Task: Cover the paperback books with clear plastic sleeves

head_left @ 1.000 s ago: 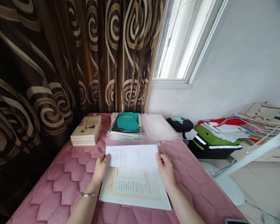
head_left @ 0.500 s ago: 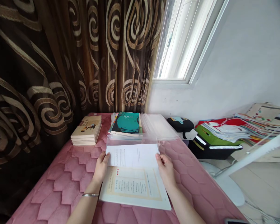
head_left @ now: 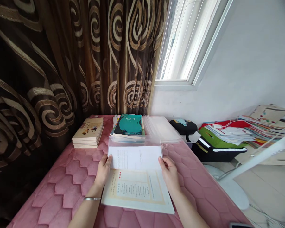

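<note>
White page (head_left: 135, 158) has edged slightly farther forward.

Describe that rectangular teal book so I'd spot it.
Find the pink quilted surface by the brown patterned curtain. At its far edge, between stacked cream books and translucent plastic sheets, sits a pile. The rectangular teal book tops it, darker than its neighbours.

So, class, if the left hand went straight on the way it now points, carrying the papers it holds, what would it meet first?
The left hand would probably meet the teal-topped book pile, though depth is unclear from this view.
</note>
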Available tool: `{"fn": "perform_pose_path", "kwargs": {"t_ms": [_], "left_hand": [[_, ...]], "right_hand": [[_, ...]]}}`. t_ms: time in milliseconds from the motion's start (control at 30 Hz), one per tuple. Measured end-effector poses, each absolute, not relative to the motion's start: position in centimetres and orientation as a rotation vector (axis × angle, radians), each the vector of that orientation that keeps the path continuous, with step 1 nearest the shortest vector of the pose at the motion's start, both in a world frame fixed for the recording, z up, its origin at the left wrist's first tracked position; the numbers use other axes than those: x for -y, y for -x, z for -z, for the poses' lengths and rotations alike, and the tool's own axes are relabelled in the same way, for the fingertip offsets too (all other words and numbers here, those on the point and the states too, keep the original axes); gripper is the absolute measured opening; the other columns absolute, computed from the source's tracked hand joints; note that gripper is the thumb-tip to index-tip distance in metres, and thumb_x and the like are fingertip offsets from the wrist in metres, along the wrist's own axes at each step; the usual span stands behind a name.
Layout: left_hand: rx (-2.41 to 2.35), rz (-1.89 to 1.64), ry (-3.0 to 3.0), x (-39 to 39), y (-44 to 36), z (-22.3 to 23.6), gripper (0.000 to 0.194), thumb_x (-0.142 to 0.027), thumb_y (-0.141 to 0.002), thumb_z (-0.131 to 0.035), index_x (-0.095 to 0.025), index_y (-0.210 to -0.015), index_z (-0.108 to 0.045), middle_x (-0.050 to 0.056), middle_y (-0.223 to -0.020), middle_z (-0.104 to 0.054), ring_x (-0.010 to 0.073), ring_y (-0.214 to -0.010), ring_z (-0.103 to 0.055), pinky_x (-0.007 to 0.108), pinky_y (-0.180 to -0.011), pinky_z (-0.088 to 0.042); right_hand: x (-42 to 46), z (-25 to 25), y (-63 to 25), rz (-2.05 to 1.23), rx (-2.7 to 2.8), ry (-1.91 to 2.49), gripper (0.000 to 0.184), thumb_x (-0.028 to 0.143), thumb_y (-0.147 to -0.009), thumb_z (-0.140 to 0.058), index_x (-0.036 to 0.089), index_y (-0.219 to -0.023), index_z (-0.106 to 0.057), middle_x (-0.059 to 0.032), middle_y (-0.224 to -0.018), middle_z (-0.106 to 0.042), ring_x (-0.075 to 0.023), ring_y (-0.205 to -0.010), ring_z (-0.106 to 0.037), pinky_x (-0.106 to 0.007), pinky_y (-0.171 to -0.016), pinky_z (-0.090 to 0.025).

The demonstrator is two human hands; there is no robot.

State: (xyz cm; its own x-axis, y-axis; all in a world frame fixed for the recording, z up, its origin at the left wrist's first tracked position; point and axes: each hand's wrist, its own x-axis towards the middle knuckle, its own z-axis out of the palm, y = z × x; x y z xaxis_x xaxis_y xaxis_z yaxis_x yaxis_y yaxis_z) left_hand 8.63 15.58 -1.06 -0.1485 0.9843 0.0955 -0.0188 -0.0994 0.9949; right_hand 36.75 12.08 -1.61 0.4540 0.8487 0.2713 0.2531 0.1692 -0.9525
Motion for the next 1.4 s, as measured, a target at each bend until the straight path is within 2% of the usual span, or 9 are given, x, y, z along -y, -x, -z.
{"fn": "perform_pose_path", "kwargs": {"t_ms": [233,433,600,800,1100,1267,1400], "left_hand": [[-1.311,-1.456,-1.110,-15.2,-8.6,0.6,0.034,-0.052,-0.065,-0.067,-0.020,-0.069,-0.058,0.000,-0.068,-0.063,0.0190,-0.068,-0.055,0.028,-0.064,-0.045],[-1.276,-1.416,-1.170,-15.6,-8.5,1.2,0.040,-0.058,-0.069,-0.064,-0.018,-0.071,-0.058,0.001,-0.069,-0.061,0.0180,-0.067,-0.053,0.028,-0.065,-0.043],[-1.268,-1.406,-1.195,-15.7,-8.4,1.4,0.044,-0.061,-0.069,-0.064,-0.018,-0.073,-0.060,0.003,-0.071,-0.063,0.0203,-0.071,-0.056,0.029,-0.066,-0.044],[-1.324,-1.452,-1.146,-15.5,-8.6,1.0,0.035,-0.053,-0.066,-0.067,-0.019,-0.070,-0.060,0.001,-0.070,-0.063,0.0191,-0.069,-0.055,0.028,-0.066,-0.045],[-1.300,-1.398,-1.175,-15.5,-8.6,0.9,0.045,-0.063,-0.066,-0.064,-0.019,-0.070,-0.059,0.002,-0.070,-0.062,0.0193,-0.069,-0.054,0.029,-0.065,-0.043],[-1.298,-1.397,-1.151,-15.2,-8.7,0.5,0.040,-0.059,-0.067,-0.063,-0.020,-0.070,-0.057,0.001,-0.070,-0.061,0.0201,-0.071,-0.054,0.029,-0.067,-0.043],[-1.349,-1.430,-1.141,-15.2,-8.8,0.4,0.036,-0.056,-0.064,-0.064,-0.021,-0.068,-0.056,-0.001,-0.068,-0.059,0.0192,-0.069,-0.052,0.028,-0.066,-0.042]], "right_hand": [[-12.2,2.0,-36.7,-0.547,1.059,1.389,0.048,0.068,-0.076,-0.056,0.022,-0.063,-0.057,-0.0026,-0.063,-0.059,-0.0181,-0.059,-0.051,-0.027,-0.052,-0.043],[-11.9,1.5,-36.7,-0.614,1.029,1.343,0.044,0.065,-0.075,-0.059,0.021,-0.072,-0.060,-0.0038,-0.070,-0.062,-0.0199,-0.065,-0.055,-0.028,-0.057,-0.045],[-12.1,1.9,-36.8,-0.583,1.035,1.388,0.046,0.067,-0.075,-0.057,0.021,-0.065,-0.057,-0.0012,-0.063,-0.057,-0.0178,-0.060,-0.051,-0.027,-0.054,-0.042],[-12.4,2.3,-36.9,-0.534,1.060,1.417,0.047,0.066,-0.078,-0.054,0.022,-0.065,-0.055,-0.0010,-0.063,-0.057,-0.0173,-0.060,-0.049,-0.027,-0.054,-0.041],[-12.1,2.0,-37.0,-0.609,1.064,1.352,0.043,0.065,-0.075,-0.059,0.023,-0.067,-0.058,-0.0014,-0.068,-0.060,-0.0183,-0.062,-0.052,-0.028,-0.055,-0.043],[-12.4,2.4,-37.1,-0.564,1.065,1.406,0.048,0.068,-0.075,-0.056,0.022,-0.062,-0.054,-0.0003,-0.061,-0.055,-0.0173,-0.058,-0.049,-0.027,-0.053,-0.041],[-12.4,2.3,-37.0,-0.557,1.073,1.394,0.047,0.068,-0.076,-0.056,0.022,-0.063,-0.055,-0.0008,-0.061,-0.057,-0.0175,-0.058,-0.051,-0.027,-0.053,-0.042]]}}
